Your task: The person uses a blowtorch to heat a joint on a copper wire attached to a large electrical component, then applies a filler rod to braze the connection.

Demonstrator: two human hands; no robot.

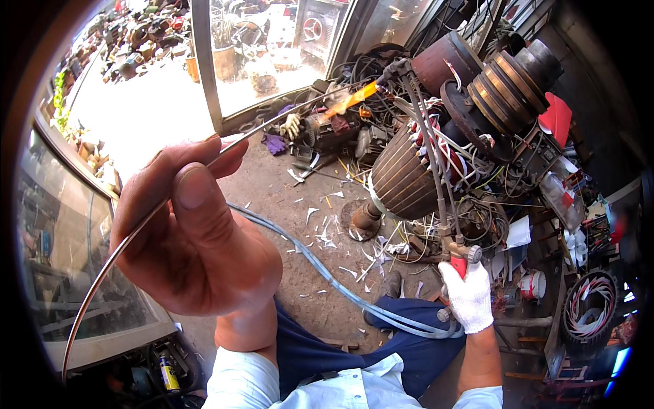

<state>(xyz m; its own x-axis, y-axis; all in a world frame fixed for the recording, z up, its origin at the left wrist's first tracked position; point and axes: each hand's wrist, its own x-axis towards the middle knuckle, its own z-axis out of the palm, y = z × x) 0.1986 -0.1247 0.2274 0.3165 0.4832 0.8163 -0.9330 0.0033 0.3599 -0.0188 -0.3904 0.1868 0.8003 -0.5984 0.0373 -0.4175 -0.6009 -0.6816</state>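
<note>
My left hand [204,232], bare and raised at the left, pinches a long thin metal rod [272,121] between thumb and fingers. Behind the hand the rod bends down toward the lower left; its far end reaches up beside an orange flame [351,100]. That flame points left from the tip of a gas torch [436,174], whose long tubes run upward. In a white knitted glove, my right hand [470,300] is closed round the torch's red handle. Whether the rod touches the flame I cannot tell. Blue-grey hoses [306,255] loop from the torch's lower end across the floor.
Beyond the torch lie a finned motor housing [402,174] with loose wires and a rotor with copper-coloured rings [507,92]. A wound stator [591,307] stands at right. Paper scraps [327,235] litter the floor. A glass-paned frame [206,68] borders the far left.
</note>
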